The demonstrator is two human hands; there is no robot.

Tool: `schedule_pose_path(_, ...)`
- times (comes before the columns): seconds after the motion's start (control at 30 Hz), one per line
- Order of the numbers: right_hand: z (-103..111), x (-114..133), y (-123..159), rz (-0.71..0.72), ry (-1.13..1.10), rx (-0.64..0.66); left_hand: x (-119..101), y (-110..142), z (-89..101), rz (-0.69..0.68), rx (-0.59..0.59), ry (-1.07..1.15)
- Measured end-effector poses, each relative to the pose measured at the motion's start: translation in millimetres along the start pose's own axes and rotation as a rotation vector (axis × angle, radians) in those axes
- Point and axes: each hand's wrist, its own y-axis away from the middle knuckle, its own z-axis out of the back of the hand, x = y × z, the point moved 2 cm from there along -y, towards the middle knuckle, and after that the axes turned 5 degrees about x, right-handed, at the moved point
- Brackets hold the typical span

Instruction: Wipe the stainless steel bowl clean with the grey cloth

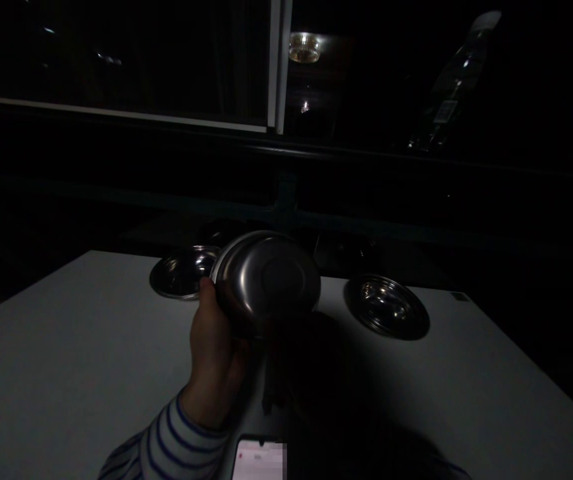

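Observation:
My left hand (pixel 211 353), in a striped sleeve, grips a stainless steel bowl (pixel 281 277) by its left edge. The thumb lies along the rim and the fingers go underneath. The bowl is tilted up over the table, its rounded underside towards me. My right hand (pixel 311 360) is a dark shape in deep shadow just below the bowl; its fingers cannot be made out, nor whether it touches the bowl. Behind and left of the held bowl, a second steel bowl (pixel 176 277) rests on the table, partly covered. A third steel bowl (pixel 386 307) sits upright to the right.
The white table (pixel 91 360) spans the lower view, and a lit phone (pixel 259 460) lies at its near edge. Beyond are a dark window with a pale frame (pixel 276 73) and a clear plastic bottle (pixel 454 93) at upper right. The light is very dim.

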Motion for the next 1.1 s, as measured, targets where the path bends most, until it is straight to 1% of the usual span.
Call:
schedule_pose_path(0.1,1,1,2,-0.008,0.006,-0.007,-1,1,-0.6,-0.021,0.011,0.008)
schedule_pose_path(0.2,8,-3,2,-0.010,0.011,-0.003,-4,-1,-0.9,-0.092,0.049,0.037)
schedule_pose_path(0.23,10,-4,2,-0.010,0.013,-0.005,-4,-2,-0.4,-0.116,0.043,0.037)
schedule_pose_path(0.37,15,1,3,0.015,0.017,-0.005,3,-5,2.2,-0.116,-0.007,-0.040)
schedule_pose_path(0.53,15,5,1,0.030,0.007,-0.007,6,-7,4.5,-0.153,-0.017,-0.083)
schedule_pose_path(0.6,15,4,-1,0.041,-0.001,-0.015,7,-5,5.9,-0.175,-0.039,-0.155)
schedule_pose_path(0.67,15,4,-3,0.062,-0.011,-0.019,9,-1,6.5,-0.178,-0.045,-0.292)
schedule_pose_path(0.73,16,4,-3,0.076,-0.016,-0.025,12,3,5.6,-0.143,-0.005,-0.416)
schedule_pose_path(0.77,16,4,-2,0.079,-0.018,-0.026,12,4,5.2,-0.137,-0.004,-0.451)
schedule_pose_path(0.83,15,6,-1,0.082,-0.021,-0.027,11,4,4.2,-0.146,-0.007,-0.431)
schedule_pose_path(0.93,14,6,1,0.082,-0.029,-0.025,7,4,2.8,-0.188,-0.022,-0.340)
schedule_pose_path(1.0,14,5,0,0.078,-0.034,-0.024,5,7,2.2,-0.204,-0.039,-0.389)
schedule_pose_path(1.07,14,4,-1,0.068,-0.036,-0.028,4,12,1.5,-0.222,-0.044,-0.523)
schedule_pose_path(1.1,14,3,-2,0.063,-0.036,-0.031,4,14,0.6,-0.243,-0.020,-0.570)
